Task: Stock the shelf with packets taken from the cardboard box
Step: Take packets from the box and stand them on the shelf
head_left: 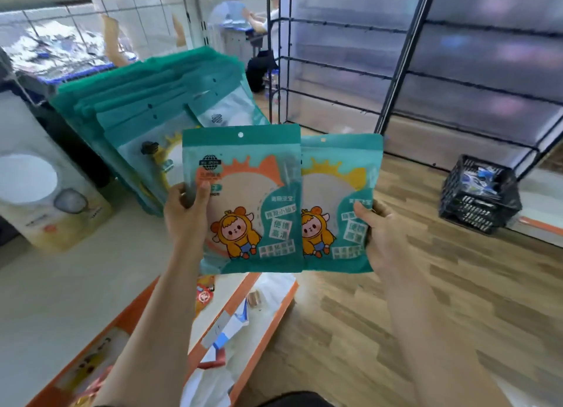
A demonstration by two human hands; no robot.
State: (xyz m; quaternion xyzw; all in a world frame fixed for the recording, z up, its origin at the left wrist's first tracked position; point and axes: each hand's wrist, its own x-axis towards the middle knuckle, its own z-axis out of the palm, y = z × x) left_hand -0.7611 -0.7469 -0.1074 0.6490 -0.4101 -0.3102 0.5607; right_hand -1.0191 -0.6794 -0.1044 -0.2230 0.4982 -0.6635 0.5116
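**A teal packet in each hand, held up in front of the shelf**

My left hand (185, 211) grips a flat teal plastic packet with an orange sunburst (243, 199) by its left edge. My thumb lies on the printed front and my fingers are curled behind it. My right hand (384, 233) holds a matching teal plastic packet with a yellow sunburst (338, 193) by its right edge, thumb on the front and fingers round the back. Both packets are upright and face me. Each shows a cartoon figure in a yellow hood low on the front. The orange one overlaps the left edge of the yellow one, so the two touch.

I hold them in the air above the front corner of the cream shelf board (76, 284). Just behind them a row of teal packets (146, 101) stands on that board, leaning back one against the next. A white carton (36, 178) stands on the board at the far left.

To my right, a black plastic crate (478, 193) sits on the wooden-plank floor (396, 315), near the foot of a black metal rack (396, 71).
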